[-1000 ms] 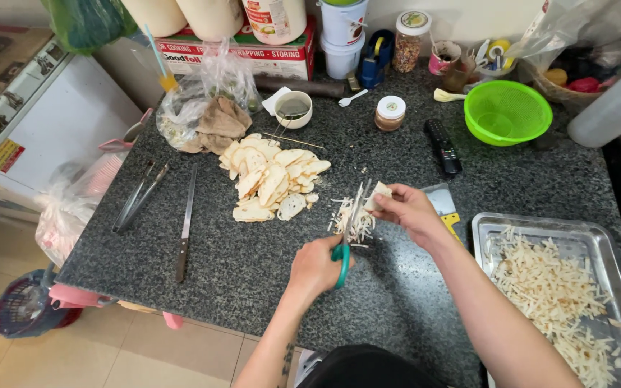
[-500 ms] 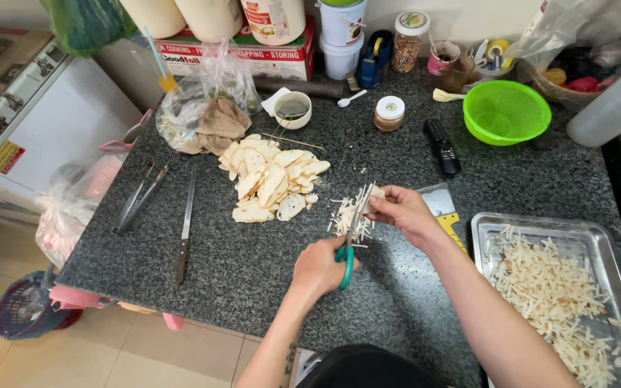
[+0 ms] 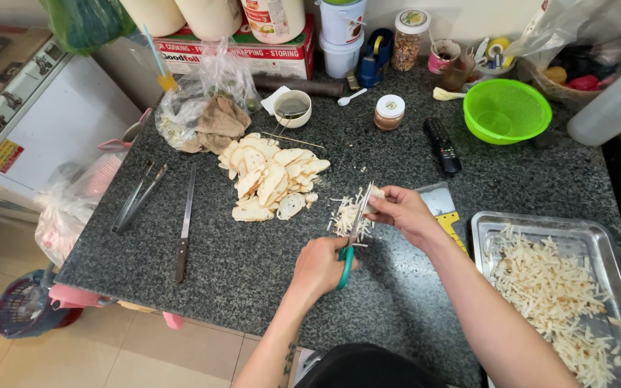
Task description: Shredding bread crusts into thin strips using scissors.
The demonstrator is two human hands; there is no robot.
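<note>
My left hand [image 3: 320, 264] grips green-handled scissors [image 3: 351, 237], blades pointing away from me. My right hand [image 3: 400, 211] pinches a pale flat slice [image 3: 375, 194] at the blade tips. Under the blades lies a small heap of cut pale strips [image 3: 344, 215] on the dark granite counter [image 3: 253, 273]. A bigger pile of whole pale slices [image 3: 271, 177] rests just to the left of the strips.
A steel tray [image 3: 494, 226] with several cut strips sits at the right. A knife [image 3: 183, 223] and tongs [image 3: 138, 195] lie at the left. Behind are a green colander [image 3: 507, 111], a small white bowl [image 3: 292, 108], a remote [image 3: 441, 144], jars and plastic bags.
The scissors and both hands stay over the strip heap. My right hand has shifted slightly, feeding the slice into the blades.
</note>
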